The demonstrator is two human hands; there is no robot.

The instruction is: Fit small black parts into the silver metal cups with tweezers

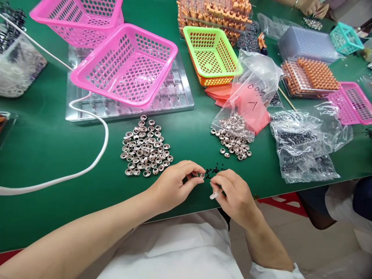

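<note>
My left hand point(174, 184) is closed in a pinch on a small silvery metal cup-shaped ring point(202, 175), held just above the table. Beside it, the fingers of my right hand point(234, 193) are pinched together, with a small white piece point(214, 195) sticking out under them; what is at the fingertips is too small to tell. Tiny black parts point(215, 169) lie scattered between and beyond the two hands. A spread of metal rings point(147, 149) lies beyond my left hand. More metal rings point(236, 133) spill from a clear plastic bag point(252, 83) beyond my right hand.
A pink basket point(124, 66) rests on a metal tray point(180, 91). A white cable point(101, 147) curves over the green table at left. Behind stand a lime-green basket point(212, 50) and orange parts point(215, 15). Bagged black parts point(302, 147) lie right. Another person's hands point(315, 8) show far right.
</note>
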